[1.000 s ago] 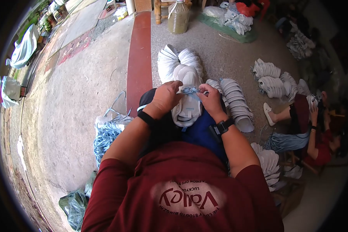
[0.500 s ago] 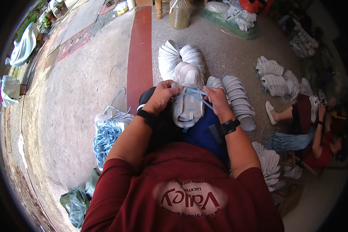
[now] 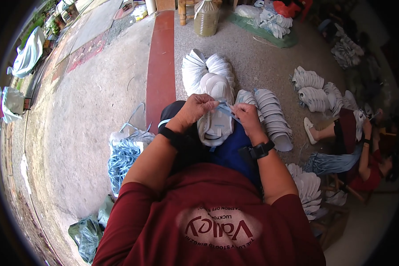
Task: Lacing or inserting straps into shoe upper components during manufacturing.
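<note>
A white shoe upper rests on my lap, its rounded heel opening toward me. Light blue shoelace crosses over its front part. My left hand pinches the lace between thumb and fingers above the upper's left side. On the right, my right hand is closed with thumb and finger together on the lace, close to the left fingertips. The exact lace ends and eyelets are hidden by the fingers. Just beyond lie more white uppers, nested together.
Rows of nested white uppers stand right of my knees. A bundle of blue laces hangs at my left. Farther right sits a co-worker in a red top, near more stacked uppers. A large jug stands ahead.
My left hand has moved right, toward my right hand. The lace stretched between them is shorter, and the hands are closer over the upper.
</note>
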A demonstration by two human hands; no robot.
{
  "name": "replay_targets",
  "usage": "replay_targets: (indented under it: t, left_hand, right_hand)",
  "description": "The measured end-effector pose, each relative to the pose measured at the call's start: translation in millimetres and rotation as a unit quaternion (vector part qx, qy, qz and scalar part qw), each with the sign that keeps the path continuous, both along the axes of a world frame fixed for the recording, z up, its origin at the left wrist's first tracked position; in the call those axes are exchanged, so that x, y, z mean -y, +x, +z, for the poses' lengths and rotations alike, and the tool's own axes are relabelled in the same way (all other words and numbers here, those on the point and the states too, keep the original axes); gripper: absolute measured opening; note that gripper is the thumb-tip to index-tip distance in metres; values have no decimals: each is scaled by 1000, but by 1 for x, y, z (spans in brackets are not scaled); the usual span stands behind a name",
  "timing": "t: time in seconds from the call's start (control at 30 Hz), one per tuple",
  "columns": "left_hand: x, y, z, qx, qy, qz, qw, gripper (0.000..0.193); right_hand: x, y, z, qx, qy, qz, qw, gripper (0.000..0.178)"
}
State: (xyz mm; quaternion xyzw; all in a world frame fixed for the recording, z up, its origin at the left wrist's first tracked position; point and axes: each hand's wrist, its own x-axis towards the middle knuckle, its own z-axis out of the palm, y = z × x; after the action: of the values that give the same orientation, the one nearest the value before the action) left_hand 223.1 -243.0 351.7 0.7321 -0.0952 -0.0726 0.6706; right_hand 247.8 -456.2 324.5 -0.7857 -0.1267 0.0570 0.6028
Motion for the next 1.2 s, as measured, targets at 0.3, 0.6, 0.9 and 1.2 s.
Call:
replay_targets:
  t: [0.3,0.6,0.9,1.2]
  left_hand:
    - [-3,0,-29,-109,124,206,964,27]
    - [-25,-31,-28,-42,-76,245,966,19]
    - [-87,-62,-19,21,-14,324,946,9]
    - [-69,-104,57,377,376,126,837,9]
  right_hand:
    - [1,1,12,-26,-173,43,984,28]
    - [44,-13,17,-226,319,-217,895,11]
    - [126,-24,6,-141,222,-231,937,12]
    - [122,-71,69,202,-178,-48,962,5]
